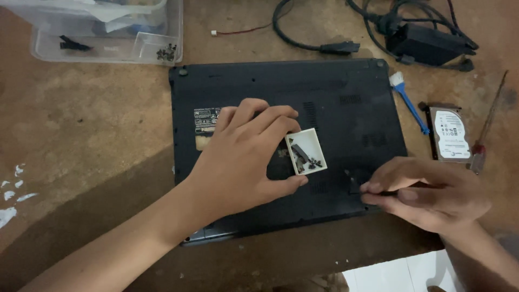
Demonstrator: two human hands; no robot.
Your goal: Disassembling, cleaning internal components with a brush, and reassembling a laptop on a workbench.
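A black laptop (324, 92) lies upside down on the brown table. My left hand (238, 157) rests over its middle and holds a small white open tray (308, 150) between thumb and fingers; several small dark screws and bits lie in the tray. My right hand (427, 192) is at the laptop's near right corner, fingers pinched around a thin dark tool whose tip (350, 176) touches the laptop's underside.
A hard drive (450, 135) and a red-handled screwdriver (486, 130) lie right of the laptop, with a blue brush (409, 103). A black power adapter with cables (427, 40) sits at the back right. A clear plastic box (108, 32) stands at the back left.
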